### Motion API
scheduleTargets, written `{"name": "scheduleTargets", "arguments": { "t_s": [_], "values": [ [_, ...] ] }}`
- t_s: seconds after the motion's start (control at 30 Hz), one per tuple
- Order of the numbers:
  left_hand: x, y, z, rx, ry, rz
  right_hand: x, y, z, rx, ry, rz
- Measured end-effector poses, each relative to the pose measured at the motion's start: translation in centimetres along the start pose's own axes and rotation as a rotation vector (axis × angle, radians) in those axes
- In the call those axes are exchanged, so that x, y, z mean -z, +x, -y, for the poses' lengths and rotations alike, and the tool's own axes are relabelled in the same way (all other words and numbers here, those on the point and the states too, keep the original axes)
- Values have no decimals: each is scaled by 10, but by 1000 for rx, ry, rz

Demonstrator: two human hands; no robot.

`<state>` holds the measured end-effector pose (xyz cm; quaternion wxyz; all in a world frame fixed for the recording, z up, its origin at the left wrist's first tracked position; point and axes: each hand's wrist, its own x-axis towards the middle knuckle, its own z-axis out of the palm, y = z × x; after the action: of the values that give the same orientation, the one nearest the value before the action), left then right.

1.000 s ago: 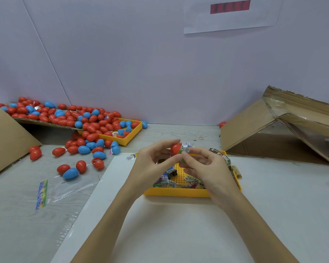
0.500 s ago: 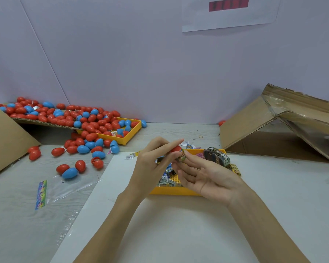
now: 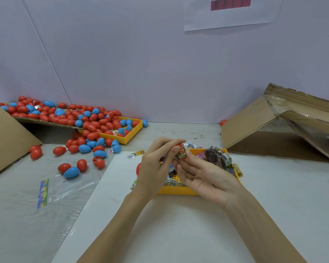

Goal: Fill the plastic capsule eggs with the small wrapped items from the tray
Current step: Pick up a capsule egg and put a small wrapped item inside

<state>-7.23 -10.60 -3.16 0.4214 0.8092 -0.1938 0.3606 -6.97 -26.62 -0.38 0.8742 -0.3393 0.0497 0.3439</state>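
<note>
My left hand pinches a red capsule egg half just above the yellow tray. A small wrapped item sits at the mouth of that half. My right hand lies palm up beside it, fingers mostly straight, one fingertip pressing on the wrapped item. More wrapped items are heaped in the tray, partly hidden by both hands. Another red egg piece lies on the white sheet left of my left hand.
A big pile of red and blue eggs covers a cardboard flap and a second yellow tray at back left. Loose eggs and a clear plastic bag lie nearer. Cardboard boxes stand at far left and right.
My right hand turned from palm down to palm up and opened, now pressing the wrapped item against the red half. My left hand keeps its hold on the half.
</note>
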Motion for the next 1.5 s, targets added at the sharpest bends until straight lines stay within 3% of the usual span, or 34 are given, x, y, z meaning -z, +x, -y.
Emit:
{"name": "scheduleTargets", "arguments": {
  "t_s": [0.2, 0.47, 0.9, 1.5],
  "values": [
    [-1, 1, -12, 151, -168, 1, -1, 0, 3, -65, 61, 8],
    [-6, -2, -10, 33, -73, -63, -2, -4, 6, -87, 50, 18],
    [-13, -5, -13, 2, -87, -116, -4, -4, 2, 8, 79, 26],
    [-5, -3, -14, 287, -181, -74, 7, 3, 3, 160, -159, -12]
  ]
}}
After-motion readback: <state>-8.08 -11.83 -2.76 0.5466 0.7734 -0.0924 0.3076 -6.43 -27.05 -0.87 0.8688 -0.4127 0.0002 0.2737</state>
